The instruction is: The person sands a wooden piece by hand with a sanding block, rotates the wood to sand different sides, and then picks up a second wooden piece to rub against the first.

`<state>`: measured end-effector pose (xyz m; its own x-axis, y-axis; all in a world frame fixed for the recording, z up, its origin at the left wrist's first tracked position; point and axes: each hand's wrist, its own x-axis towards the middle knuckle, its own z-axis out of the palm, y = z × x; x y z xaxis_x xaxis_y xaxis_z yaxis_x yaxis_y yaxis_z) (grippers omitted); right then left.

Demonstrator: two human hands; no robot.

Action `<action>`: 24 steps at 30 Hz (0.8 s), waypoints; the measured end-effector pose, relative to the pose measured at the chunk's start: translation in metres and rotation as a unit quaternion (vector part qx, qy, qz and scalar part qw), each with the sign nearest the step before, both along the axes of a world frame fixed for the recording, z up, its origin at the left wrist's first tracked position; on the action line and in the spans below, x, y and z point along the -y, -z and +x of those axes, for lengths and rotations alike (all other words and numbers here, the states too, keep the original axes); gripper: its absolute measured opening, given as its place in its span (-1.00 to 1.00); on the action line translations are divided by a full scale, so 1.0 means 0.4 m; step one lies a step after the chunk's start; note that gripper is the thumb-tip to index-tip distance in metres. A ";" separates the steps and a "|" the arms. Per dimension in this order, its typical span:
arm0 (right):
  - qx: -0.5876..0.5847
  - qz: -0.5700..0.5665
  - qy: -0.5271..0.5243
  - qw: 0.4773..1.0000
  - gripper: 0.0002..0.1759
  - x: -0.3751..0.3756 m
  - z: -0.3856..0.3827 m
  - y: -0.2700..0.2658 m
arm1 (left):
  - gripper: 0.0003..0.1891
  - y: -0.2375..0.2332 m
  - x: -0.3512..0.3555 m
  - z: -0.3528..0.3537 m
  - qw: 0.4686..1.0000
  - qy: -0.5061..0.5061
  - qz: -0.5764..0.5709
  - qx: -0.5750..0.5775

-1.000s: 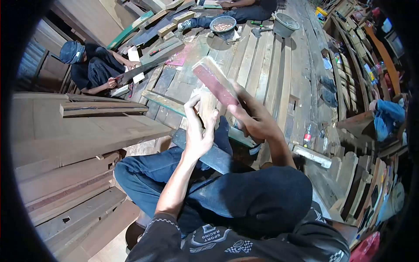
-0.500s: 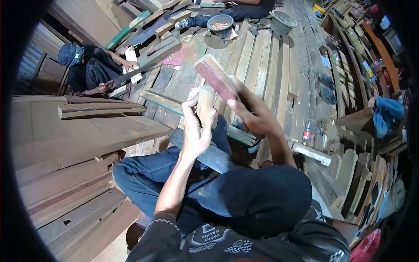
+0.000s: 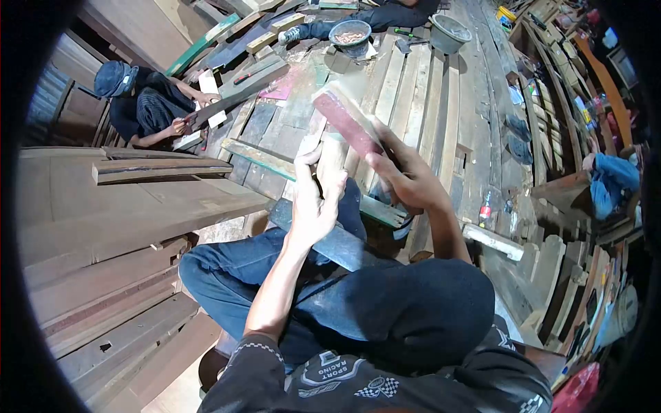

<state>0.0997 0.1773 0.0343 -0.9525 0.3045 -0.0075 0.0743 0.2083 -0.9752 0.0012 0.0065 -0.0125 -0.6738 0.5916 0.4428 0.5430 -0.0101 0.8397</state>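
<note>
My left hand (image 3: 311, 206) is wrapped round a short, pale wooden piece (image 3: 332, 155), its rounded end pointing up and away from me. In my right hand (image 3: 413, 180) is a sanding block (image 3: 345, 125), a long bar with a reddish abrasive face turned toward the wood. The block slants across just above the end of the wooden piece and overlaps its right side in this view. Below both hands, a dark flat board (image 3: 334, 246) lies across my crossed legs.
At the left a person (image 3: 155, 110) sits holding a saw (image 3: 224, 104) over white wood. Another person's leg (image 3: 344, 26) stretches out near a bowl of small pieces (image 3: 350, 43) and a grey bucket (image 3: 449, 38). Planks (image 3: 162, 171) are stacked at left; a bottle (image 3: 485, 210) stands right.
The sanding block and my right hand have shifted slightly right. The wooden piece in my left hand has moved a little right too. The person at left has moved the saw slightly.
</note>
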 end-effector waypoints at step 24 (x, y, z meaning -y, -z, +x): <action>0.059 -0.022 -0.039 0.997 -0.32 0.008 0.010 -0.058 | -0.55 -0.028 0.004 0.005 0.999 -0.012 -0.022 -0.022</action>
<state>0.1037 0.1740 0.0576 -0.9652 0.2255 -0.1328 0.1743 0.1754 -0.9689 0.0031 0.0048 -0.0011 -0.6686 0.5951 0.4460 0.5793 0.0406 0.8141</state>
